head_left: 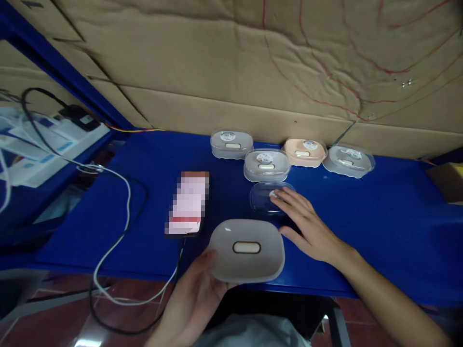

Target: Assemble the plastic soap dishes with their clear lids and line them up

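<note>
Head view. Left hand [200, 289], one: entered from the bottom edge, left of centre; palm turned up, thumb laid over the near-left rim, fingers partly hidden beneath. By it is grasped an open, oval, grey plastic box [231, 267], one, tilted toward the camera at lower centre; a cream, pill-shaped piece with a dark outline is seen in its floor.

Right hand [307, 226], one: extended from the lower right corner, forearm slanted up and leftward, palm down, fingers spread and unclenched, nothing gripped. By its fingertips is covered part of a clear, oval plastic lid [258, 198], one, round white label attached, laid on the blue tabletop [361, 217] at centre.

Lidded oval boxes, four, grouped at upper centre to right: grey [224, 150], three; peach [307, 160], one. A round label is borne by each.

Smartphone with pixelated pink screen [188, 202], one, placed left of centre; black and white cables [129, 202] are strung across the left.
</note>
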{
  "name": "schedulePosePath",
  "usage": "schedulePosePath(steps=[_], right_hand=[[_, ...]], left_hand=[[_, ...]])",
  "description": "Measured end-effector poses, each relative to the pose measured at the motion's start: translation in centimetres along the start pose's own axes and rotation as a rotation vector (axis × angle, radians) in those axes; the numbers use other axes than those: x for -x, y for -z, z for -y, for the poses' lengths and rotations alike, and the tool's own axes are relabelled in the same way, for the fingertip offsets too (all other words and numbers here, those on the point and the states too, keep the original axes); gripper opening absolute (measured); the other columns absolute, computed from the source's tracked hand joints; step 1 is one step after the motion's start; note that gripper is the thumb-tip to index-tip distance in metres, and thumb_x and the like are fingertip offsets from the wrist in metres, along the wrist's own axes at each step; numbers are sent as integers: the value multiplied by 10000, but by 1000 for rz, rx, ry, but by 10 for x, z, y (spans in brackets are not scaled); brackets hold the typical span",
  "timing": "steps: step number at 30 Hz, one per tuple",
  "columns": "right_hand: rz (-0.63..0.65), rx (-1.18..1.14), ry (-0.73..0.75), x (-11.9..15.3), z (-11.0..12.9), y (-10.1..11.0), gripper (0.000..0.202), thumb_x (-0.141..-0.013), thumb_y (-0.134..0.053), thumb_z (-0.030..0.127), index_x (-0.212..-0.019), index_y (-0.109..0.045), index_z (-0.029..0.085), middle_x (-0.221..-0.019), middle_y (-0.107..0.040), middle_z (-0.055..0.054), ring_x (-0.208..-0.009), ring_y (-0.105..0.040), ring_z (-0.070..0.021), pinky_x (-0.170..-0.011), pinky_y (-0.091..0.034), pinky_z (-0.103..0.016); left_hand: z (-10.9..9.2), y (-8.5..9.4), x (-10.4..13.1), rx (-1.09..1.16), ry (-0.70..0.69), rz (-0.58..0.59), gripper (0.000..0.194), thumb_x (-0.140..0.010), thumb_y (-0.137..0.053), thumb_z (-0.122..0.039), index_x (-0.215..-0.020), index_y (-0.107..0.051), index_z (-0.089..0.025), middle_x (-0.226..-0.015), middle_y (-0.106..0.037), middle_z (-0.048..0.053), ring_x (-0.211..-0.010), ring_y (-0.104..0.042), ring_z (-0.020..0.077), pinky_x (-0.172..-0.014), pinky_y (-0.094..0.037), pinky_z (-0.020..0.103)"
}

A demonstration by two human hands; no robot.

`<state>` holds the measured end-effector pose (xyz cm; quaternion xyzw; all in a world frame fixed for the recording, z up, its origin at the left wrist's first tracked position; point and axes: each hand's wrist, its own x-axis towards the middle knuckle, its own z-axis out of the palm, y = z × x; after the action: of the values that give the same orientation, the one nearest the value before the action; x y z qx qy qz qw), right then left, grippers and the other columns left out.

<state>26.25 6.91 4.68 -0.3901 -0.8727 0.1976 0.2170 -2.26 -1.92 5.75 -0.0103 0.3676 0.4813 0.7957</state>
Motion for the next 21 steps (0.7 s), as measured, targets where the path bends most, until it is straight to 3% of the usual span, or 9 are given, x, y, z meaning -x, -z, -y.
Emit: schedulePosePath(steps=[4,7,11,14,17,21], right_hand=[[27,180,0,-1,-7,-7,668,-1005,-664,554,-1587,-476,285,-1452,-612,-147,-1462,-505,-365,-1246,-316,-677],[38,221,-20,0,-11,-6,708,-958,-719,577,-1565,-504,282,-1547,-523,-173,-1514,-432,-415,-1214,-319,-695],[-30,159,-101,0,-6,3,723,-934,-744,593,-1550,-506,299,-1563,-542,-160,-1478,-482,-409,-1165,-392,-650],[-100,-78,-124,-2,8,8,715,-948,-707,628,-1549,-488,309,-1520,-577,-139,-1411,-553,-362,-1126,-474,-545],[-32,-249,-63,-3,27,5,758,-954,-637,716,-1572,-450,318,-1489,-590,-130,-1378,-577,-345,-1100,-501,-495],[9,-106,-2,-1,42,-4,880,-889,-686,762,-1589,-430,293,-1514,-530,-158,-1444,-496,-399,-1166,-433,-572]], left_hand=[[4,28,15,-30,43,-33,534,-980,-694,-240,-1509,-620,-245,-1287,-801,99,-1200,-746,319,-1094,-561,444],[7,32,19,-41,77,-52,458,-988,-690,-246,-1445,-677,-218,-1279,-803,111,-1224,-733,329,-1102,-550,459],[14,21,10,-51,54,15,500,-1013,-663,-282,-1508,-614,-239,-1330,-778,118,-1332,-666,363,-1151,-497,529],[25,11,-3,-78,-3,106,493,-1029,-646,-279,-1520,-599,-263,-1421,-729,114,-1391,-622,348,-1205,-440,541],[36,2,-14,-76,-77,199,483,-1037,-651,-322,-1516,-599,-301,-1469,-698,96,-1426,-590,324,-1245,-393,540],[46,-13,-22,-53,-81,208,435,-1024,-682,-370,-1453,-652,-304,-1435,-719,85,-1402,-610,322,-1231,-412,556]])
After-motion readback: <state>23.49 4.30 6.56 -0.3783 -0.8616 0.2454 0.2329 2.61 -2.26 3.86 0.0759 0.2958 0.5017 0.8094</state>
